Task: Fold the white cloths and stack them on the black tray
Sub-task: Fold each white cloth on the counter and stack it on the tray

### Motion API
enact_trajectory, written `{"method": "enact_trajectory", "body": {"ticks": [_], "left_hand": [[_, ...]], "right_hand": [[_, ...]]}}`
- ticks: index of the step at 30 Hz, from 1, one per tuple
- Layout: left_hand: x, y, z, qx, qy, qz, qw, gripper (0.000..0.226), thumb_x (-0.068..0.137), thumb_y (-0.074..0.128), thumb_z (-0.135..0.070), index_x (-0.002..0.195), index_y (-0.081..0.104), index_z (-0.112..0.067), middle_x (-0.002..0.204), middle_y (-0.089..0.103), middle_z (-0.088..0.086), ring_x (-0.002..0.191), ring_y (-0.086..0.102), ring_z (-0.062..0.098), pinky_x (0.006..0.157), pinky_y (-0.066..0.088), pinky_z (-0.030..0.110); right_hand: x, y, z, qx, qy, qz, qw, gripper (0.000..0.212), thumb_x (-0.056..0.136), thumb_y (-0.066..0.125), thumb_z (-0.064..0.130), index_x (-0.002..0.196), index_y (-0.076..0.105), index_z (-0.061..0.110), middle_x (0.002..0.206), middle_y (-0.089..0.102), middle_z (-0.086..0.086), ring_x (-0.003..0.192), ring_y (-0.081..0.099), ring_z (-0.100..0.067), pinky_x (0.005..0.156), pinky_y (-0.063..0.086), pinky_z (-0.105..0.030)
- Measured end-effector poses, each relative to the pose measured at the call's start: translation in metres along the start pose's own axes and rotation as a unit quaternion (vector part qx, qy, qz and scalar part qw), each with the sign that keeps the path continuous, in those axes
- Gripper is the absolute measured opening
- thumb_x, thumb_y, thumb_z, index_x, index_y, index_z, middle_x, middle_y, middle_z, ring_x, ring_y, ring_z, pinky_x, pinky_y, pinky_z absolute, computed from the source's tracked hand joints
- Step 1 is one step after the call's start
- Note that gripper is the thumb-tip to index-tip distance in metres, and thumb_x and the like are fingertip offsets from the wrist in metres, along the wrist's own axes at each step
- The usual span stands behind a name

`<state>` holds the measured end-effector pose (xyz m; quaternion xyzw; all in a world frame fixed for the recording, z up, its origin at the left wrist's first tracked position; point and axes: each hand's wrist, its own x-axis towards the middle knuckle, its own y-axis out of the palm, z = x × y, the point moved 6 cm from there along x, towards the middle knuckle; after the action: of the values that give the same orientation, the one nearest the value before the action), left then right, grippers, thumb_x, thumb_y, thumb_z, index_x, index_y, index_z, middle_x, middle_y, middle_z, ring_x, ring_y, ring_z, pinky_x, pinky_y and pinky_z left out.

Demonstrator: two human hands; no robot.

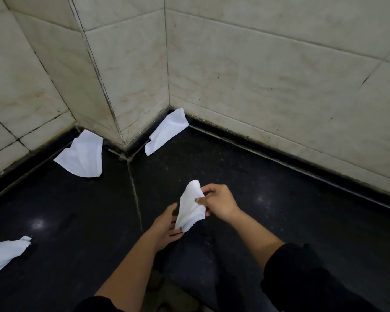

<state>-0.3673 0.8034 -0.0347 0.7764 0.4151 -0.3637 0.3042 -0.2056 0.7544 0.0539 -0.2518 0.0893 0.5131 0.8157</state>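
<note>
White cloth (190, 206) held up between two hands.
Crumpled and hanging lengthwise; upper part pinched by right hand (220, 202), thumb across the front of the fabric, curled fingers (208, 189) behind it. Lower end resting against the fairly straight fingers (175, 232) of left hand (163, 228), touching them, with no curl round the fabric there. Raised clear of the black stone surface (279, 221). Second cloth (166, 131) well beyond the fingers, rumpled at the foot of the tiled wall (279, 86). Third cloth (82, 156) beyond and well left of the fingers, also against the wall's foot. Fourth cloth (5, 253) far left of the left fingers, cut off by the frame edge.
</note>
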Motion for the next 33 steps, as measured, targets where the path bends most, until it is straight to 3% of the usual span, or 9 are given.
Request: {"method": "enact_trajectory", "body": {"ticks": [2,5,7,10,15,24,30,33], "left_hand": [[-0.001,0.013,0.0,-0.052,-0.01,0.044,0.998,0.052,0.087,0.056,-0.055,0.122,0.059,-0.017,0.12,0.066,0.012,0.108,0.064,0.027,0.09,0.053,0.04],[-0.009,0.032,-0.008,-0.112,0.009,0.081,0.99,0.037,0.09,0.062,-0.029,0.12,0.062,-0.009,0.114,0.069,0.014,0.102,0.066,0.027,0.08,0.055,0.038],[-0.016,0.043,-0.014,-0.091,0.028,0.075,0.993,0.033,0.088,0.063,-0.016,0.118,0.064,-0.005,0.104,0.071,0.011,0.095,0.066,0.023,0.077,0.053,0.033],[-0.022,0.067,-0.021,-0.055,0.024,0.091,0.994,0.03,0.085,0.066,-0.013,0.114,0.066,-0.007,0.098,0.072,0.008,0.092,0.065,0.021,0.077,0.052,0.031],[-0.039,0.119,-0.036,0.022,0.044,0.154,0.987,0.03,0.086,0.064,-0.013,0.115,0.064,-0.016,0.111,0.07,0.006,0.102,0.064,0.021,0.077,0.051,0.032],[-0.06,0.233,-0.025,0.186,0.065,0.265,0.944,0.038,0.083,0.067,-0.008,0.118,0.065,-0.022,0.114,0.07,0.008,0.105,0.065,0.024,0.079,0.054,0.033],[-0.094,0.319,0.023,0.252,0.049,0.332,0.908,0.034,0.083,0.066,-0.007,0.113,0.066,-0.024,0.106,0.072,0.005,0.097,0.068,0.021,0.079,0.055,0.033],[-0.119,0.365,0.051,0.274,0.042,0.362,0.89,0.032,0.084,0.064,-0.006,0.111,0.066,-0.023,0.105,0.072,0.004,0.09,0.069,0.018,0.071,0.055,0.03]], "right_hand": [[-0.009,-0.011,0.004,0.021,0.001,-0.001,1.0,0.017,0.083,0.071,0.005,0.099,0.067,0.01,0.074,0.067,-0.008,0.065,0.065,-0.02,0.054,0.055,-0.027],[-0.021,-0.032,-0.002,0.053,0.02,-0.017,0.998,0.02,0.083,0.07,0.006,0.103,0.068,0.007,0.093,0.07,-0.011,0.074,0.067,-0.021,0.053,0.053,-0.024],[-0.03,-0.05,-0.01,0.079,0.031,-0.039,0.996,0.02,0.082,0.07,0.005,0.102,0.068,0.005,0.095,0.07,-0.014,0.071,0.065,-0.019,0.053,0.053,-0.025],[-0.047,-0.079,-0.023,0.106,0.046,-0.065,0.991,0.018,0.082,0.07,0.005,0.099,0.068,0.007,0.091,0.071,-0.012,0.065,0.064,-0.016,0.052,0.05,-0.023],[-0.08,-0.121,-0.046,0.19,0.071,-0.108,0.973,0.02,0.081,0.068,0.004,0.101,0.068,0.005,0.086,0.072,-0.011,0.061,0.063,-0.015,0.051,0.047,-0.025],[-0.168,-0.183,-0.11,0.322,0.106,-0.248,0.907,0.027,0.078,0.07,0.004,0.104,0.065,0.002,0.083,0.068,-0.011,0.061,0.056,-0.016,0.052,0.039,-0.024],[-0.252,-0.236,-0.152,0.338,0.117,-0.337,0.871,0.026,0.076,0.073,0.005,0.102,0.067,0.004,0.083,0.071,-0.009,0.061,0.058,-0.015,0.052,0.04,-0.023],[-0.295,-0.266,-0.173,0.345,0.108,-0.373,0.855,0.021,0.075,0.073,0.005,0.095,0.067,0.008,0.083,0.071,-0.008,0.066,0.06,-0.017,0.061,0.042,-0.027]]}}
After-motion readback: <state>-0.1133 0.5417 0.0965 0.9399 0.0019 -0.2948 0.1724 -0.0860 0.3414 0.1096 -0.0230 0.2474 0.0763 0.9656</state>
